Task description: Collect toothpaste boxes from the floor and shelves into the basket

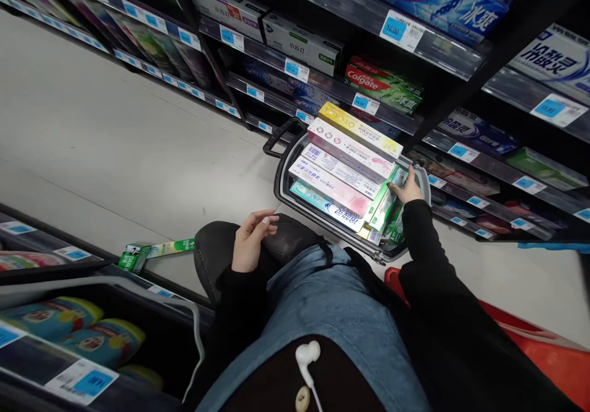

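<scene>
My right hand [408, 189] is at the right end of a dark basket with a grey rim [282, 175], its fingers closed on a green toothpaste box [383, 206] standing along that end. Several more toothpaste boxes fill the basket in a row: a yellow box [359, 130] at the far side, a pink and white box [350, 147], white boxes and a teal box [313, 198] nearest me. My left hand [251, 240] hovers over my knee, apart from the basket, loosely curled with its thumb apart and nothing visible in it.
Shelves of toothpaste boxes with price tags [401, 29] rise beyond the basket. Green boxes [133, 257] lie on the floor to the left, beside a low shelf with blue and yellow packs [101, 341]. Something red [544, 350] stands at the right.
</scene>
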{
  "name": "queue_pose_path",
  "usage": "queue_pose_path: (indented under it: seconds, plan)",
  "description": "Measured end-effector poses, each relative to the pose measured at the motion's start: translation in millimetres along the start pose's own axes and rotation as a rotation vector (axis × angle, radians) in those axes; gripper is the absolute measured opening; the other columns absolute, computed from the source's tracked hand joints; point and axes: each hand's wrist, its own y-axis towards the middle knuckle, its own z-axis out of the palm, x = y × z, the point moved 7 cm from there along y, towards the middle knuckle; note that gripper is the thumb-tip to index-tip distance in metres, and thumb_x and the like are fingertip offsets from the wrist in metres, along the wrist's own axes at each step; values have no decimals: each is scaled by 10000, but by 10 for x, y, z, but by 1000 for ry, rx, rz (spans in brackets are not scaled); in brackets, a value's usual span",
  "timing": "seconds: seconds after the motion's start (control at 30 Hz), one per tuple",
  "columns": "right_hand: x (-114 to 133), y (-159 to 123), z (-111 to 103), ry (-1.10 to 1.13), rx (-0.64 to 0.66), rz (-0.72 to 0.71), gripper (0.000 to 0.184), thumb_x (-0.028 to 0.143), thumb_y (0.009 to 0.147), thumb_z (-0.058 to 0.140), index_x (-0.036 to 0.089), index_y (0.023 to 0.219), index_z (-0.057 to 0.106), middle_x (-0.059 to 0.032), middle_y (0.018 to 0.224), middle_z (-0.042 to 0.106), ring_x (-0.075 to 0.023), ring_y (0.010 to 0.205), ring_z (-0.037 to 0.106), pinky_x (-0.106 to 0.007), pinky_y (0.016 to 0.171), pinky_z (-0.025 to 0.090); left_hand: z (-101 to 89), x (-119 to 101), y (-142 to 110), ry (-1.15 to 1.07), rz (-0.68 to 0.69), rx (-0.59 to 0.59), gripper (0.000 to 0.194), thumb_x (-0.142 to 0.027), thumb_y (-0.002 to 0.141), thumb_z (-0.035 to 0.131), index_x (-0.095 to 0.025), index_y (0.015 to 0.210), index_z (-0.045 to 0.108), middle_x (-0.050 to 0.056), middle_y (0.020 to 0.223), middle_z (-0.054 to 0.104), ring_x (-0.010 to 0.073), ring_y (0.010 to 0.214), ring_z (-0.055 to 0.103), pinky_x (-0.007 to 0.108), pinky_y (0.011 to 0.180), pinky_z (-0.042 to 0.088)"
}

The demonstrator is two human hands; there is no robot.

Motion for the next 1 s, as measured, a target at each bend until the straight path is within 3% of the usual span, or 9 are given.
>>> queue_pose_path:
  seconds: [0.1, 0.2, 0.3, 0.4, 0.5, 0.67, 0.87, 1.0]
  plan:
    - [51, 225, -5, -39, 109, -95, 956, 442, 706, 740, 182, 1500, 275, -175, 1284, 553, -303, 1067, 595, -399, 929, 445, -40, 11, -2, -2, -3, -9, 433, -461, 652, 715, -150, 949, 672, 63, 893, 700, 113, 682, 602, 246, 661, 495]
    - [38, 357, 29, -1, 216, -65, 865, 461, 720, 723, 229, 1465, 351, -125, 1209, 600, -229, 800, 643, -364, 778, 510, -66, 30, 4, 3, -7, -20, 443, -471, 643, 715, -152, 946, 669, 62, 891, 698, 113, 673, 597, 250, 655, 493]
    - [47, 408, 23, -37, 194, 4, 731, 465, 785, 652, 217, 1425, 402, -108, 1092, 650, -188, 627, 612, -349, 703, 515, -60, 54, 13, 13, -18, -18, 453, -483, 636, 717, -154, 944, 667, 63, 895, 698, 114, 671, 597, 251, 651, 491]
    - [95, 409, 41, -107, 192, 51, 651, 452, 814, 617, 226, 1395, 428, -102, 1033, 670, -200, 609, 613, -358, 715, 506, -41, 58, 18, 22, -13, -11, 464, -501, 638, 712, -156, 946, 665, 69, 904, 698, 121, 680, 603, 256, 649, 494]
    - [168, 375, 77, -114, 226, 82, 672, 483, 811, 613, 237, 1399, 399, -121, 1080, 653, -229, 707, 640, -377, 763, 497, -23, 55, 27, 33, -11, -2, 462, -502, 646, 706, -155, 947, 665, 75, 909, 699, 128, 681, 609, 267, 650, 501]
    - [303, 285, 56, -139, 149, 157, 764, 542, 778, 620, 182, 1404, 369, -228, 1265, 518, -311, 1053, 577, -444, 927, 433, 0, 54, 53, 37, -19, 6, 460, -488, 642, 715, -157, 958, 671, 74, 913, 704, 125, 675, 611, 259, 643, 503]
    - [405, 248, 53, -36, 143, 142, 665, 503, 820, 575, 221, 1393, 391, -188, 1201, 559, -320, 1234, 431, -438, 960, 420, 0, 60, 48, 37, -32, 11, 469, -495, 635, 722, -157, 957, 673, 74, 913, 704, 121, 680, 610, 253, 650, 501]
    - [397, 227, 58, -22, 101, 129, 655, 519, 805, 583, 236, 1370, 407, -175, 1174, 575, -322, 1244, 403, -438, 960, 420, -2, 70, 46, 66, -34, 29, 477, -505, 648, 709, -157, 972, 664, 79, 935, 700, 129, 687, 613, 268, 658, 505]
